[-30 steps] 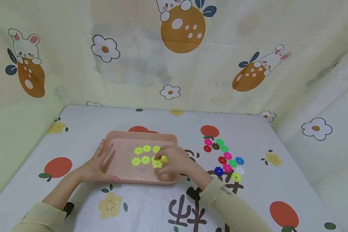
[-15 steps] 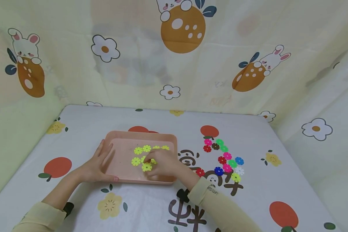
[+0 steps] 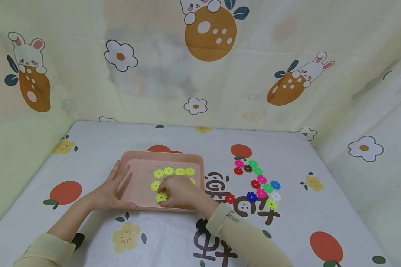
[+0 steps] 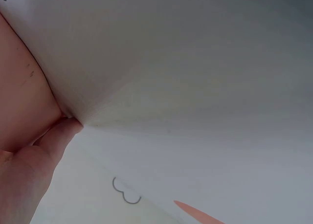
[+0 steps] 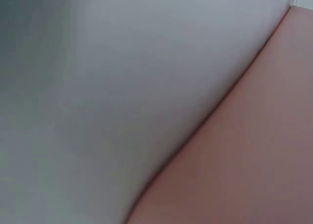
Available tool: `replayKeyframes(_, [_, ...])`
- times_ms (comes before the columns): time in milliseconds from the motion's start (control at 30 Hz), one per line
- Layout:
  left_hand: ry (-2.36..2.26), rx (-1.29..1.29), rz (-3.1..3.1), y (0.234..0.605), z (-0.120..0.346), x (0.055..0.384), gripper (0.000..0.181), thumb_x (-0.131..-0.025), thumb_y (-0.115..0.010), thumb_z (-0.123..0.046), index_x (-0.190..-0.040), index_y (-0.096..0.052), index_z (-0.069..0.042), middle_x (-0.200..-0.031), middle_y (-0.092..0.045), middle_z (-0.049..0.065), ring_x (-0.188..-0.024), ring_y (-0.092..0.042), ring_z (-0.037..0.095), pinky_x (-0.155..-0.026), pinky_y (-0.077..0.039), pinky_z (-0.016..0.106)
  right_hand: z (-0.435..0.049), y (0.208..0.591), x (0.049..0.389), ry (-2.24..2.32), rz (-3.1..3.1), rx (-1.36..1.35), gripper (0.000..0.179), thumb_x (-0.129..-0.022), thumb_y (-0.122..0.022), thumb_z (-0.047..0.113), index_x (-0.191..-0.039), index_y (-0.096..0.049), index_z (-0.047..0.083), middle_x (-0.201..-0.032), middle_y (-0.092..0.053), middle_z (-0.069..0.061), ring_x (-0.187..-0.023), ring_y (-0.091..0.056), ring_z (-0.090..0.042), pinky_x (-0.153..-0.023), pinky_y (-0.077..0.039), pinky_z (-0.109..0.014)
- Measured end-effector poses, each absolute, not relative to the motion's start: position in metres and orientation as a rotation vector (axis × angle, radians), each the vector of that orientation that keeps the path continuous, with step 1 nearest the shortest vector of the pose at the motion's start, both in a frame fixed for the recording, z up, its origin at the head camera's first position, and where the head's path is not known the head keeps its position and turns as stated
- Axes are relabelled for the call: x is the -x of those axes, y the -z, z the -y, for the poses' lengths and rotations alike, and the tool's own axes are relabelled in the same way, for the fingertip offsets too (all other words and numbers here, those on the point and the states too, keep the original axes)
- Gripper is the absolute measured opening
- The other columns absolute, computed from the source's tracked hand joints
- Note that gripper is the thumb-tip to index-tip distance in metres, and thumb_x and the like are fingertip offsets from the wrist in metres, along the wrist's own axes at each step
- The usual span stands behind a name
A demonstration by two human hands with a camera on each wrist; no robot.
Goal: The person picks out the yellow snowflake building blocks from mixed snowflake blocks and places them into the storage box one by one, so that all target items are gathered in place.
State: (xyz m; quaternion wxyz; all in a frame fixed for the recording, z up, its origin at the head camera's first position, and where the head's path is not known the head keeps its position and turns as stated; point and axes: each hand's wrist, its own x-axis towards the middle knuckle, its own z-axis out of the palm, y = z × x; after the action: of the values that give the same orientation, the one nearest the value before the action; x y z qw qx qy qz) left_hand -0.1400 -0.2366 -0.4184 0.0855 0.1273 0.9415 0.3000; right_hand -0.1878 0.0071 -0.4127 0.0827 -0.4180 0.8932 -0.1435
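Observation:
My right hand [image 3: 178, 191] is over the pink tray [image 3: 137, 163] in the head view. Its thumb and fingertips pinch a yellow snowflake building disc [image 3: 161, 197] low over the tray floor. Behind the hand runs a row of yellow discs [image 3: 168, 171]; another yellow disc [image 3: 155, 185] lies to its left, and some are partly covered by the hand. My left hand [image 3: 110, 191] rests at the tray's left front corner, straight fingers along the left rim and thumb along the front edge. The left wrist view shows a digit [image 4: 58, 136] touching the tray; the right wrist view shows no fingers.
Right of the tray, several loose discs lie on the patterned tablecloth [image 3: 287, 244], among them a blue disc [image 3: 276, 185], a brown disc [image 3: 248, 168] and a red disc [image 3: 230, 198]. A printed curtain [image 3: 147, 85] hangs behind the table.
My right hand has moved left and slightly toward me over the tray, carrying the yellow disc along. Yellow discs at the tray's right side have come into view. The left hand stays put.

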Motion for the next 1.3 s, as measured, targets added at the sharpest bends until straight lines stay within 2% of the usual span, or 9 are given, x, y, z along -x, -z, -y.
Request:
replayKeyframes(567, [-0.884, -0.374, -2.796, 0.418, 0.237, 0.140, 0.121, -0.061, -0.077, -0.053, -0.146, -0.007, -0.004, -0.147, 0.015, 0.024, -0.131, -0.002, 0.050, -0.091, -0.028, 0.067, -0.005, 0.415, 0.190, 0.414, -2.658, 1.227, 0.025, -0.071, -0.078, 0.031, -0.091, -0.072, 0.019, -0.080, -0.057, 0.014, -0.068, -0.047, -0.001, -0.057, -0.039, -0.016])
replayKeyframes(1000, [-0.895, -0.381, -2.801, 0.415, 0.236, 0.139, 0.121, -0.061, -0.079, -0.051, -0.146, -0.008, -0.002, -0.147, 0.015, 0.025, -0.131, -0.003, 0.050, -0.091, -0.029, 0.067, -0.016, 0.407, 0.187, 0.428, -2.667, 1.126, 0.033, -0.070, -0.077, 0.041, -0.096, -0.072, 0.022, -0.090, -0.061, 0.017, -0.072, -0.047, -0.001, -0.061, -0.038, -0.016])
replayKeyframes(1300, [-0.899, -0.381, -2.801, 0.417, 0.236, 0.139, 0.121, -0.060, -0.079, -0.050, -0.146, -0.007, -0.004, -0.147, 0.015, 0.025, -0.131, -0.004, 0.051, -0.091, -0.029, 0.067, -0.032, 0.403, 0.187, 0.587, -2.636, 1.108, 0.027, -0.073, -0.076, 0.034, -0.095, -0.072, 0.019, -0.089, -0.063, 0.014, -0.079, -0.053, -0.003, -0.069, -0.042, -0.016])
